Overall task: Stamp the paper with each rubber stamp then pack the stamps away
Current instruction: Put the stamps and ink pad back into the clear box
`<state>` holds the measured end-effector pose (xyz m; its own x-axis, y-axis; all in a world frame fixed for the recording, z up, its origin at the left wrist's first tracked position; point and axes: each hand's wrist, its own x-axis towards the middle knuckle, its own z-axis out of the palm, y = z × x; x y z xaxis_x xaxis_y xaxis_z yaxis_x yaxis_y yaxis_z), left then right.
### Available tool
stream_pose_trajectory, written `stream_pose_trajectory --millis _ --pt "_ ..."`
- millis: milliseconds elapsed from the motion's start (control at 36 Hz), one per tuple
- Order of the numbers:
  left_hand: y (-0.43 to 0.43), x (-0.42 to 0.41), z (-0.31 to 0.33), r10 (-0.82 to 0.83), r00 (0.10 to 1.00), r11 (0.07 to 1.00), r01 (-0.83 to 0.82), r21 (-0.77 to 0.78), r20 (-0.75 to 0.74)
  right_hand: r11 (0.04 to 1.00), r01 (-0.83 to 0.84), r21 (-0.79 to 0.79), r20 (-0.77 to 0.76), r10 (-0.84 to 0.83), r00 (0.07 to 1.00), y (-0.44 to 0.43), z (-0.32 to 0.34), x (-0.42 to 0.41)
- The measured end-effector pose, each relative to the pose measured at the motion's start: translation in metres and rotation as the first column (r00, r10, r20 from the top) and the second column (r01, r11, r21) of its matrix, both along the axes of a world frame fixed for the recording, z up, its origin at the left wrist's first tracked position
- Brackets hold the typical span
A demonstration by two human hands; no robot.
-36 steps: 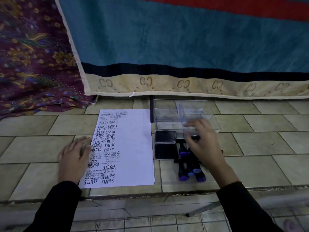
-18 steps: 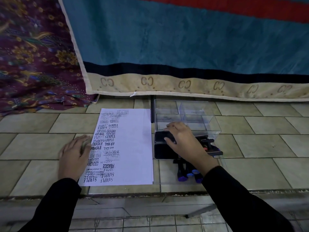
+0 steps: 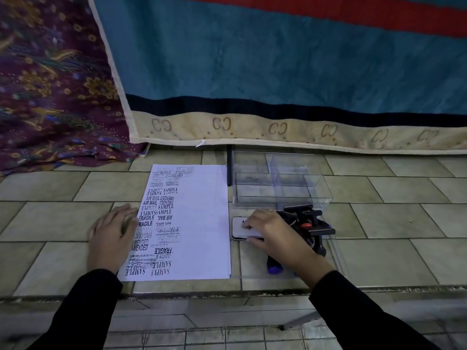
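Head view, so everything is seen from above looking down at a tiled table (image 3: 391, 223). The paper (image 3: 199, 223) is laid flat in the middle, and its left half is already covered with black prints (SAMPLE, FRAGILE, AIR MAIL, AMENDED and so on). It's pinned at its left edge by the left hand (image 3: 111, 238), which is spread flat with relaxed fingers, nothing gripped.

Just right of the paper a flat white-topped pad (image 3: 240, 229) is held by the right hand (image 3: 275, 236). The fingers are curled over the far side and the thumb is tucked against the near edge.

The stamps (image 3: 307, 223), black with purple ends, are heaped just right of that hand, partly hidden under the wrist. They're lying in a shallow clear tray (image 3: 337, 256). Right behind them a clear divided box (image 3: 280, 183) is parked, and a thin black stick (image 3: 229, 168) can be seen between it and the paper's top corner.

The back is filled by a blue blanket (image 3: 278, 59) with a cream border, with a purple floral cloth (image 3: 50, 84) bunched on the left.
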<state>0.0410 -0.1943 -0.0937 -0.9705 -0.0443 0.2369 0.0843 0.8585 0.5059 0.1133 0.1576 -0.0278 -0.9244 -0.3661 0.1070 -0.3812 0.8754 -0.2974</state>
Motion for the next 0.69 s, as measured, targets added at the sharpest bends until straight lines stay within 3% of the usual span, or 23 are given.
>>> stream_pose_trajectory --millis 194,528,694 --pt "0.001 0.001 0.002 0.001 1.000 1.000 -0.001 -0.005 -0.006 0.999 0.025 0.025 -0.006 -0.025 1.000 0.000 -0.006 -0.004" --pt "0.000 0.000 -0.001 0.000 1.000 1.000 0.000 -0.007 -0.009 0.996 0.010 0.094 0.144 -0.023 0.989 -0.001 0.003 -0.025" --pt "-0.001 0.000 -0.002 0.000 1.000 1.000 0.000 -0.007 -0.009 0.990 -0.034 0.136 0.093 0.022 0.995 0.000 0.001 -0.033"
